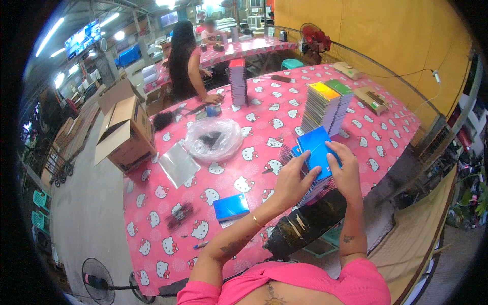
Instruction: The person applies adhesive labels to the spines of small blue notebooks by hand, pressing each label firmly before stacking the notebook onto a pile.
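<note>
A spiral-bound notebook with a blue cover [319, 142] is between my hands, above a stack of spiral notebooks at the table's right side. My right hand [344, 168] grips its right edge, thumb on the cover and fingers bent round the side. My left hand [292, 179] closes on its lower left part, the thumb resting near the bottom edge. My palms hide much of the stack below. Just beyond stands a tall stack of notebooks with yellow covers [324, 90], beside one with a green top [338, 86].
Blue notebooks [231, 207], a pen [201, 245], a clear plastic sheet [179, 165] and a plastic bag [213, 140] lie on the pink table [244, 184]. A red-topped notebook stack [237, 84] stands farther off, near a seated person [185, 66]. An open carton [127, 129] is at left.
</note>
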### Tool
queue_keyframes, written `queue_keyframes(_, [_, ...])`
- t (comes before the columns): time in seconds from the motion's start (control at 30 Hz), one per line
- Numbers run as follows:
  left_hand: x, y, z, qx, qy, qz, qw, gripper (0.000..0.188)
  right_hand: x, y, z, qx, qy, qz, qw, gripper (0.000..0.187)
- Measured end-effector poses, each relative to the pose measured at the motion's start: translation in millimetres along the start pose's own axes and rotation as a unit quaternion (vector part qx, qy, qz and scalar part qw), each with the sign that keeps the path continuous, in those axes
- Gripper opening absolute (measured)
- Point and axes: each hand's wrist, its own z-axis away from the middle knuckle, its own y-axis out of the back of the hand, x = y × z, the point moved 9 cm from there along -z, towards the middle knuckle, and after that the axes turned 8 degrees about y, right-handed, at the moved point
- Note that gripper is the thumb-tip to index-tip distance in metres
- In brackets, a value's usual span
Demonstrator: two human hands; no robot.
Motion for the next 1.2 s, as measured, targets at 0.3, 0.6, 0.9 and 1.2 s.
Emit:
queue_keyframes(0.3, [-25.0,-11.3,19.4,-0.035,0.0,-0.073,0.997,0.043,51.0,-37.3,17.2,-0.103,-0.031,0.074,0.991,0.032])
queue_keyframes(0.6, [-158.2,119.3,151.6,-0.032,0.002,-0.334,0.942,0.031,-42.4,-19.2,37.3,0.012,0.104,0.004,0.994,0.034])
queue_keyframes(0.9, [-189.3,120.4,191.1,-0.119,0.009,-0.479,0.869,0.041,-64.3,-189.2,119.0,-0.26,0.032,-0.292,0.92,0.036])
queue_keyframes(1.2, [-143.6,139.1,190.0,-0.032,0.041,-0.38,0.923,0.042,-29.2,-225.6,157.0,-0.257,-0.048,-0.315,0.912,0.049])
